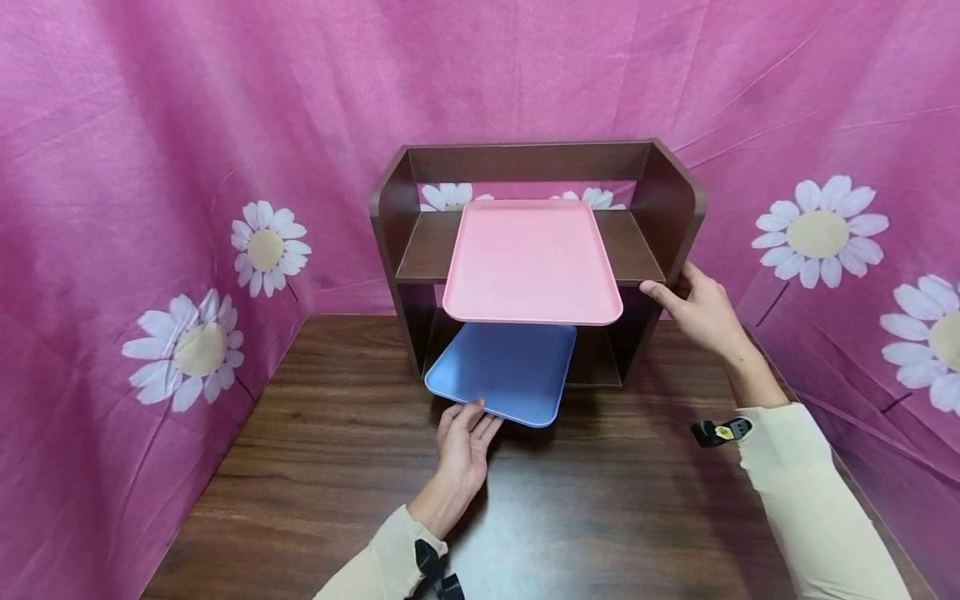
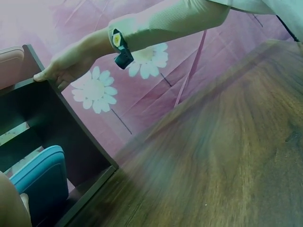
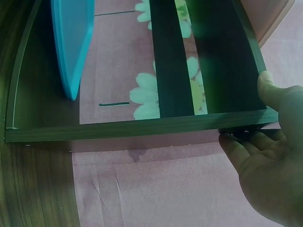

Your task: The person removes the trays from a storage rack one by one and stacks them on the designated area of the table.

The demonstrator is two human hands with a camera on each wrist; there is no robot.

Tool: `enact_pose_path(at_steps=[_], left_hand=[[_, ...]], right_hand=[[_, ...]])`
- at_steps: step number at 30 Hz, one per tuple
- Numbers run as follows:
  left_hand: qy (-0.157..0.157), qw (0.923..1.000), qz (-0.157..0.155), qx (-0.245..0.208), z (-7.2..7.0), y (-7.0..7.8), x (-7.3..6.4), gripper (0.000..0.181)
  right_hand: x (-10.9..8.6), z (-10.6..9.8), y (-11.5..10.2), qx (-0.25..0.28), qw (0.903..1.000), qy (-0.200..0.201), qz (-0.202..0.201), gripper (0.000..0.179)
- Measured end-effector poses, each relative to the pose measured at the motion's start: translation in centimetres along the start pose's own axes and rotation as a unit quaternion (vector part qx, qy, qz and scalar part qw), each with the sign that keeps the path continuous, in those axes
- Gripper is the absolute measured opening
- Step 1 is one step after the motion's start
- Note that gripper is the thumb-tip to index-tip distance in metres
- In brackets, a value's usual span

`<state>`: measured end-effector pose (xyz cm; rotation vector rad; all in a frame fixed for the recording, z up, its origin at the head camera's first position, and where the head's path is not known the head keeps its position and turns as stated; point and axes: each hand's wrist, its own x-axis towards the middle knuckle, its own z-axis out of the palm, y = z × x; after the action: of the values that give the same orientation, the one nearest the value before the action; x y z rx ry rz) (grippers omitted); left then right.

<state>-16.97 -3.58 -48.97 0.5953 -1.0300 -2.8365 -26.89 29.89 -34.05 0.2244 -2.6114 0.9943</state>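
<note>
Pink cloth (image 1: 360,67) printed with white daisies (image 1: 202,350) hung behind and beside a wooden table (image 1: 315,483), where a dark brown shelf (image 1: 525,162) stood upright with its open front toward the person. Between its two side walls, a pink tray (image 1: 532,258) lay on the upper board (image 1: 626,250), its front overhanging the edge. Below it was a blue tray (image 1: 506,367), partly inside the lower compartment (image 1: 596,362) and partly sticking out in front. The left hand (image 1: 461,454), palm up, pinched the blue tray's near edge, left of the middle. The right hand (image 1: 705,312) gripped the shelf's right side wall (image 1: 671,196), thumb in front and fingers round the outside.

To my eye, that one-sided hold was the weak point: an uneven push could have twisted the blue tray until a corner caught a side wall, and a loosened pinch could have let the near end drop. Raised too high, it might have knocked the overhanging pink one.

The blue tray pointed into the shelf, its far end angled slightly right and its near edge slanting. Its long axis seemed to run front to back, though the pink tray hid too much from where I stood to be certain.
</note>
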Motion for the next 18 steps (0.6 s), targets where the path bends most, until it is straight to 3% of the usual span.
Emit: enact_pose_path(at_steps=[8, 18], left_hand=[[0.001, 0.9999, -0.012, 0.013, -0.4, 0.6, 0.3, 0.014], [-0.029, 0.999, -0.014, 0.031, -1.1, 1.9, 0.5, 0.013]], right_hand=[[-0.2, 0.0, 0.1, 0.005, 1.0, -0.004, 0.004, 0.055], [0.0, 0.1, 0.2, 0.011, 0.9999, -0.003, -0.004, 0.052]])
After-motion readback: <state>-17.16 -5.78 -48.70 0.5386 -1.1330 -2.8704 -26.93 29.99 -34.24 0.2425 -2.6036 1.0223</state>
